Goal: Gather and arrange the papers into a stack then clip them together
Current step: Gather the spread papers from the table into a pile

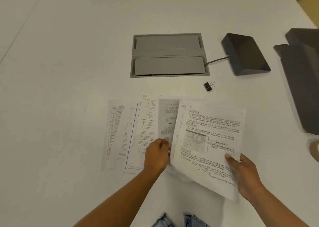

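Observation:
Several printed sheets (131, 135) lie fanned out and overlapping on the white table (69, 71). My right hand (245, 175) grips a small bundle of papers (208, 140), handwritten page on top, by its lower right edge and holds it tilted above the table. My left hand (156, 155) pinches the lower edge of a grey printed sheet (168, 118) that lies partly under the bundle. A black binder clip (208, 86) rests on the table beyond the papers, apart from both hands.
A grey recessed cable hatch (169, 54) is set into the table behind the papers. A dark wedge-shaped device (245, 54) with a cable stands to its right. A dark object (303, 80) sits at the right edge. The knees of my jeans (179, 220) show at the bottom.

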Motion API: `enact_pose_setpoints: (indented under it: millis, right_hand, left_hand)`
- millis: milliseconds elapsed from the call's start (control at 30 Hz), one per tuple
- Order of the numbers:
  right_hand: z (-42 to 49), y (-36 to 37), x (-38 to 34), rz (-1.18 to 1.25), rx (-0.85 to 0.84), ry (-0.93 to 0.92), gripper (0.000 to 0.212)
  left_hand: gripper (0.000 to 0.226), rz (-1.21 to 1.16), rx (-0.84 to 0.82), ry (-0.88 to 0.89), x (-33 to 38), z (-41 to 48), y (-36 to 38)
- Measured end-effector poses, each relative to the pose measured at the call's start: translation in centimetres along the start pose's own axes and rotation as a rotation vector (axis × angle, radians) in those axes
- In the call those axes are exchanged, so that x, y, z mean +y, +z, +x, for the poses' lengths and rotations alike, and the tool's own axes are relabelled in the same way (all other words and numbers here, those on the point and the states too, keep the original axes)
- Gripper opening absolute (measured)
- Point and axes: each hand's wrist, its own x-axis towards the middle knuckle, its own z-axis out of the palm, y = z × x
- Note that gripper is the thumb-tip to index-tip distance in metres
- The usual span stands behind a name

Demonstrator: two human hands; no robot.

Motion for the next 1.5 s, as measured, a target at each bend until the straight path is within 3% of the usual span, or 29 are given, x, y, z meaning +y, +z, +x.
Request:
enact_pose_setpoints:
  millis: [100,233,400,700,900,967,1100,1233,1500]
  right_hand:
    - [0.0,-0.4,-0.1,-0.029,0.016,-0.027,0.029]
    - [-0.2,-1.3,-0.5,-0.047,0.028,-0.045,0.031]
    - [-0.5,-2.2,-0.8,-0.041,0.059,-0.061,0.029]
    - [-1.0,-3.3,-0.7,-0.005,0.087,-0.06,0.027]
    - [-1.4,-3.3,-0.6,0.006,0.062,-0.067,0.046]
    - [-1.5,-3.3,-0.6,0.006,0.051,-0.072,0.041]
    - [-1.6,-3.0,-0.9,0.013,0.033,-0.078,0.046]
    - [-1.6,-2.4,-1.6,0.039,-0.007,-0.084,0.03]
    - [-2.4,0.1,-3.3,0.011,-0.076,-0.13,0.025]
  left_hand:
    - [0.035,0.335,0.172,0.077,-0.1,1.3,-0.2]
    - [0.069,0.586,0.135,-0.021,-0.1,2.9,0.6]
    - [0.091,0.875,0.147,-0.023,-0.2,3.2,2.6]
    - [0.104,0.479,0.141,-0.195,-0.1,3.7,2.0]
    - [0.072,0.487,0.106,-0.181,-1.1,3.9,1.2]
    - [0.056,0.515,0.13,-0.133,-1.1,3.7,1.2]
    - [0.03,0.178,0.052,-0.035,-1.4,3.1,1.1]
    - [0.031,-0.08,-0.033,0.031,-0.9,1.5,-0.1]
    - [0.025,-0.311,-0.242,-0.033,-0.3,-2.0,-2.1]
